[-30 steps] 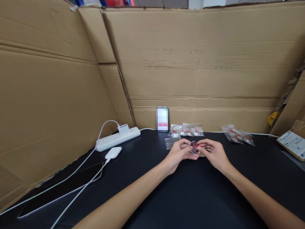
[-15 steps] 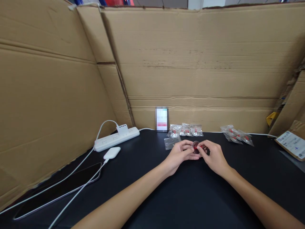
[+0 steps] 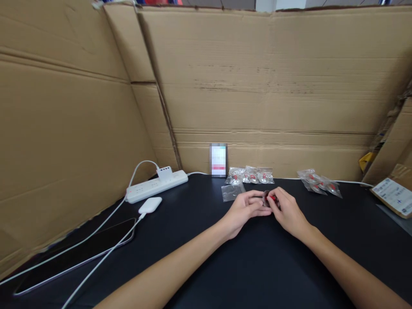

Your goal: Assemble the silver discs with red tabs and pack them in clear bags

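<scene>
A small round see-through disc with a red piece [image 3: 265, 197] sits between my two hands, over the dark table. My right hand [image 3: 286, 210] is closed, pinching it at the red piece with thumb and fingers. On the other side, the fingers of my left hand [image 3: 244, 210] curve around the disc's edge, also closed on it. Fingers cover much of the disc, so its exact kind is unclear. Just behind my left hand lies a flat clear plastic bag [image 3: 232, 192].
Several bagged discs with red pieces [image 3: 252, 176] lie along the back cardboard wall [image 3: 264, 86], and more bags [image 3: 320, 183] lie right. A phone [image 3: 219, 160] leans there. Leftward are a power strip [image 3: 157, 187], white charger [image 3: 150, 205], dark tablet-like device [image 3: 80, 255] and cables. A labelled package [image 3: 394, 195] sits right.
The disc has turned more edge-on and shifted slightly right. My right fingers have closed further over its red piece, and my left fingers lie straighter beside it.
</scene>
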Tool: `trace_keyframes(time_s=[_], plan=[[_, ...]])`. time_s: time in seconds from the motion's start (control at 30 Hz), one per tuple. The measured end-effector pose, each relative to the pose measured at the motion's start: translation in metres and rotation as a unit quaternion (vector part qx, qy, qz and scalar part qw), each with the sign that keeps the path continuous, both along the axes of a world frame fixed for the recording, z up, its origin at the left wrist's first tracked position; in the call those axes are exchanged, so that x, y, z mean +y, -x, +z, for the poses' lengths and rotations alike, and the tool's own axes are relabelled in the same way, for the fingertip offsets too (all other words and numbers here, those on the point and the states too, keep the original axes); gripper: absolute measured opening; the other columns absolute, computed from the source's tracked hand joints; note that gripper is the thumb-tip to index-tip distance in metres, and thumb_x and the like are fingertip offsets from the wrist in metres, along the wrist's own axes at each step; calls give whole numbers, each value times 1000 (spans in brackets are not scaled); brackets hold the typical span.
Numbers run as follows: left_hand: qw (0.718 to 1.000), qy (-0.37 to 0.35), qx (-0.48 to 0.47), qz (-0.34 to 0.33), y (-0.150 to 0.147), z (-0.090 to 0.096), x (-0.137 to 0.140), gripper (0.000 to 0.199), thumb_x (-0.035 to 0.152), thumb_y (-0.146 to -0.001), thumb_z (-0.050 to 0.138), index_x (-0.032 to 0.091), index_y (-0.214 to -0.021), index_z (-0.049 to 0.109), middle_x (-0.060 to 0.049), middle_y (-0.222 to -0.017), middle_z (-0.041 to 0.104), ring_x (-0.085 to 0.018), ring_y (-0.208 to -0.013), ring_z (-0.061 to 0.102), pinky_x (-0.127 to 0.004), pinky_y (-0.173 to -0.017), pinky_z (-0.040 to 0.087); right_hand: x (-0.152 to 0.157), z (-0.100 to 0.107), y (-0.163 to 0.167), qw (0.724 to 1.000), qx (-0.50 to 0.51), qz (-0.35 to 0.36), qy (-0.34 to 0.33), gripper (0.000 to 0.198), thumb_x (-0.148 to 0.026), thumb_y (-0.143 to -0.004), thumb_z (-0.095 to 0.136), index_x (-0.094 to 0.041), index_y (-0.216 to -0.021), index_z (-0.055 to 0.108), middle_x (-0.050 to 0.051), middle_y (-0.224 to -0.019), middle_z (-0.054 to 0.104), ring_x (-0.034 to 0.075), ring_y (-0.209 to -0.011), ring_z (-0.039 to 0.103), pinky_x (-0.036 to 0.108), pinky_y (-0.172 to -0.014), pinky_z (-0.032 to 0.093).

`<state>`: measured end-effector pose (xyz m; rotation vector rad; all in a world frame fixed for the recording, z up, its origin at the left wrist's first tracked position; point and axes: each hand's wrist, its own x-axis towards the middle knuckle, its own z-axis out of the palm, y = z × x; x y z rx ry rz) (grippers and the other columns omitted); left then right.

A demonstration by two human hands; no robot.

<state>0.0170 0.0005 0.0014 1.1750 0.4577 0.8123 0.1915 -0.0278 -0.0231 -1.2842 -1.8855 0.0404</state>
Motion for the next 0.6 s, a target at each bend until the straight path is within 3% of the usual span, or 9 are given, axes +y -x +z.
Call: trace_keyframes(time_s=[0.4,0.6], plan=[[999,-9,12,40,0,-11,5,30,28,-75,75,10,-94,60,-6,-85,65,-22,-73,71,-50,-87,55,-2,-4,7,999,-49,-2,-8,13,-18,-94,40,-21,-87,50,5,-86,55,18,-76,56,28,-70,44],[998,-31,4,55,-2,-10,3,31,31,-73,76,11,-90,60,-6,-88,63,-22,-77,69,-48,-82,57,-6,-2,11,998,-56,-24,-26,13,-19,-95,40,-20,-87,50,5,-86,53,17,-73,54,28,-67,44]])
